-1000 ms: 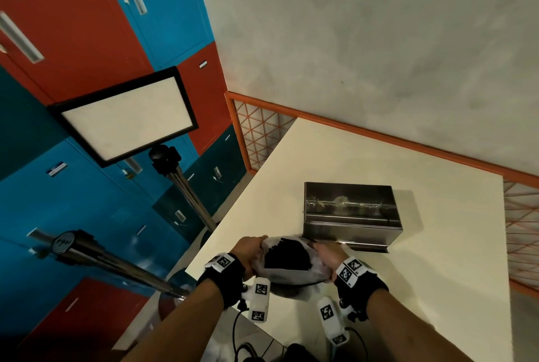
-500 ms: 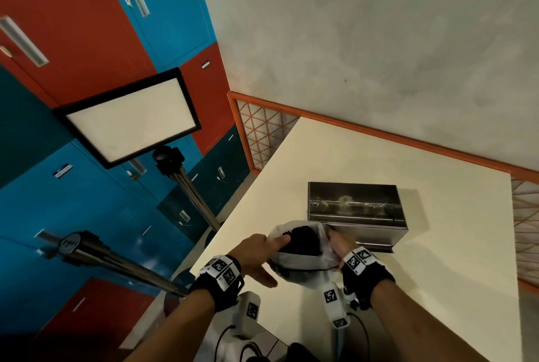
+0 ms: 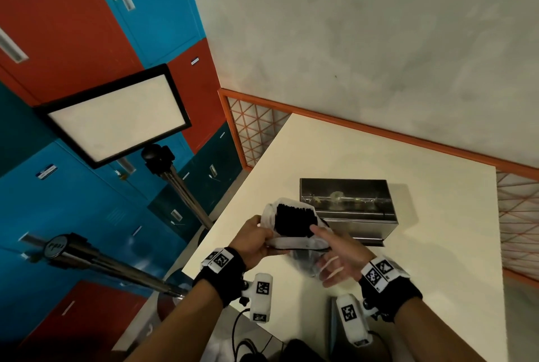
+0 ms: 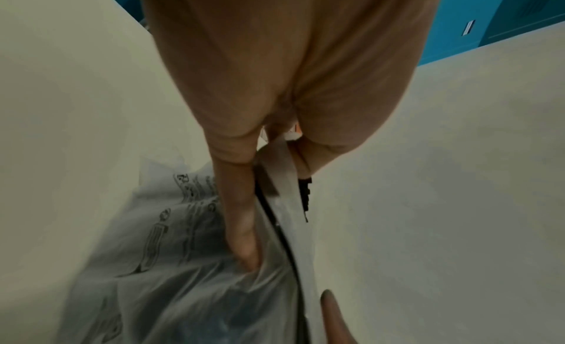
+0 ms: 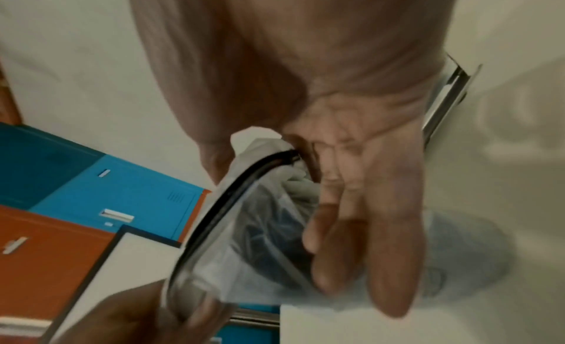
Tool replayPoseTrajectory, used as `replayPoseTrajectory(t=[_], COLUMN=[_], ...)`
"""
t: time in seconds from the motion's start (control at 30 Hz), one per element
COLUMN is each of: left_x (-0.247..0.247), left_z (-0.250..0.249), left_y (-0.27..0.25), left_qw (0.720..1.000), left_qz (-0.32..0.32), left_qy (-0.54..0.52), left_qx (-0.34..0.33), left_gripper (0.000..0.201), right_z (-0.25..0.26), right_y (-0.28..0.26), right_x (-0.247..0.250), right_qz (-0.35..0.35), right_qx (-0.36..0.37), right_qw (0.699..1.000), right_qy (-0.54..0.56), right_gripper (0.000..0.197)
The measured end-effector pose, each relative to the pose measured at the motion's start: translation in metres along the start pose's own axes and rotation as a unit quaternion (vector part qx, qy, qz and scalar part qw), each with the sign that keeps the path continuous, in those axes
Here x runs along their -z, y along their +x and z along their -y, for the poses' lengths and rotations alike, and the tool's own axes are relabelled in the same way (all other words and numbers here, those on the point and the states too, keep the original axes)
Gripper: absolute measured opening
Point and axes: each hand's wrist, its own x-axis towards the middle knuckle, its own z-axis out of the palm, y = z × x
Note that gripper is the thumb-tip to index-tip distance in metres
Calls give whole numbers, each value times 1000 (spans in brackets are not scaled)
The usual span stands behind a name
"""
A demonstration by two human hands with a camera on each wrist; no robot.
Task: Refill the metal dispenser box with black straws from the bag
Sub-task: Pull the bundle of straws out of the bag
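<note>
The metal dispenser box [image 3: 347, 207] stands on the cream table [image 3: 443, 245], its clear front towards me. Just in front of it, both hands hold up a clear plastic bag [image 3: 291, 242] whose open mouth shows the ends of the black straws [image 3: 294, 220]. My left hand [image 3: 253, 240] grips the bag's left rim; in the left wrist view the left hand [image 4: 269, 204] digs into the plastic of the bag [image 4: 171, 276]. My right hand [image 3: 335, 253] has its thumb over the bag and its fingers under it, showing through the plastic. In the right wrist view the right hand [image 5: 275, 216] clasps the bag [image 5: 244, 228].
A light panel [image 3: 116, 119] on a stand and a tripod pole [image 3: 96, 262] stand left of the table, before red and blue lockers [image 3: 73, 11]. An orange lattice rail [image 3: 519, 216] borders the table's far and right sides. Cables [image 3: 248, 344] hang near my body.
The bag has risen and its mouth has spread wider, baring the straw ends. My left hand closed back on the rim; my right hand slid under the bag.
</note>
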Motion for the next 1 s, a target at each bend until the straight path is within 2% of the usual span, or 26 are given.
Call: replayPoseTrajectory(t=[0.17,0.23,0.33,0.5,0.57,0.63,0.7,0.77,0.83,0.9,1.0], left_x=[-3,-2,0,8,10,12,16,14,8,2,-3], left_z=[0,-1,3,32,41,46,47,40,35,30,29], left_y=[8,9,7,7,7,9,15,11,3,-4,-7], left_qw=[999,997,991,982,980,981,985,991,997,997,997], left_qz=[-12,-26,-51,-98,-115,-120,-111,-90,-47,-2,30], left_qy=[-39,-66,-118,-162,-157,-145,-123,-84,-32,-21,-54], left_qx=[-27,-33,-29,13,37,47,45,49,60,74,55], left_gripper=[38,36,39,27,26,25,24,15,22,32,28], right_z=[-1,0,0,-19,-24,-20,-14,-8,-6,-6,-6], right_y=[13,19,30,52,59,56,54,50,48,47,44], right_x=[-11,-13,-13,-16,-19,-25,-32,-36,-35,-34,-34], right_qz=[23,12,-20,-83,-111,-126,-143,-150,-152,-145,-117], right_qx=[49,66,83,48,46,49,61,65,61,55,48], right_qw=[984,969,946,948,951,958,958,953,949,948,960], right_qy=[171,236,313,305,285,254,240,254,268,277,251], right_gripper=[31,37,60,91,92,76,61,52,45,42,46])
